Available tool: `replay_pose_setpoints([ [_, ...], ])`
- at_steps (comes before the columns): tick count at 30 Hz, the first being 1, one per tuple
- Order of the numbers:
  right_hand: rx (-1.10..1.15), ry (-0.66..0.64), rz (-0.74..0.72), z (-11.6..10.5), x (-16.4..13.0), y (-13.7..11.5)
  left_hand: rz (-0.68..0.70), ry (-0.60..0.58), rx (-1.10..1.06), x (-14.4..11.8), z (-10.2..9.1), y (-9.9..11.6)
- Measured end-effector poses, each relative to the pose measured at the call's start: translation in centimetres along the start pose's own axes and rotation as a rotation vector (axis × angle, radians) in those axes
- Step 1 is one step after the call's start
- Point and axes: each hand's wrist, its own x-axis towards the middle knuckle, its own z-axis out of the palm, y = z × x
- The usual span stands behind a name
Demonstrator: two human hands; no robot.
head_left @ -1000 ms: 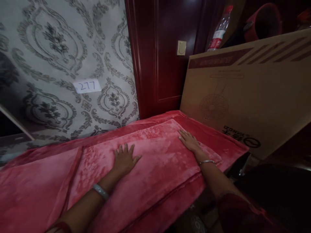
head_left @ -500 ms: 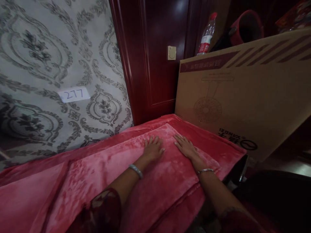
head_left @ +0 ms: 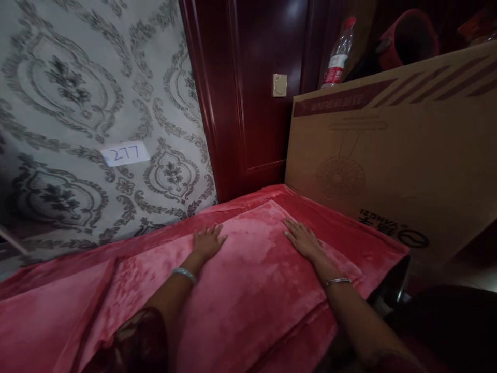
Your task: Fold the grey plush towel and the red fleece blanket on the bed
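Observation:
A pink plush blanket (head_left: 248,280), folded in layers, lies over a red plush cover (head_left: 373,243). My left hand (head_left: 207,242) rests flat on the blanket near its far edge, fingers spread, with a pale bangle at the wrist. Farther right, my right hand (head_left: 305,239) also lies palm down by the blanket's right edge, its fingers stretched out. A thin silver bracelet circles that wrist. Neither hand grips the fabric. A fold line crosses the blanket at the left, and layered edges show at the lower right.
A large cardboard box (head_left: 396,150) stands at the right, with a plastic bottle (head_left: 337,54) and a red-rimmed round object (head_left: 409,41) above its top edge. Behind are a dark red wood panel (head_left: 256,103) and patterned wallpaper (head_left: 77,93) bearing a paper label marked 277 (head_left: 126,154).
My left hand has slid left across the blanket, away from my right hand, leaving a smoothed patch of pile. My right hand stays near the right edge. The view has shifted slightly.

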Motion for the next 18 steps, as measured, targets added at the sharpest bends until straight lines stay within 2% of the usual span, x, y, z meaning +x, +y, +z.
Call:
replay_pose_setpoints([
  [5,-0.038,0.028,-0.014,0.4,0.1,0.4,-0.116,-0.076,0.043,-3.9,-1.2,-8.3],
  [8,-0.035,0.032,-0.009,0.5,0.1,0.5,-0.205,-0.113,0.051,-6.2,-2.1,-11.0],
  [11,-0.028,0.026,-0.003,0.6,0.0,0.7,-0.242,-0.083,0.058,-8.5,-2.4,-10.9],
  [15,-0.037,0.042,-0.014,1.1,0.2,1.4,-0.052,-0.037,-0.006,-11.5,-1.4,-8.1],
  [18,-0.043,0.067,-0.032,1.6,0.4,1.8,-0.061,-0.037,-0.05,-12.7,-0.4,-6.8],
])
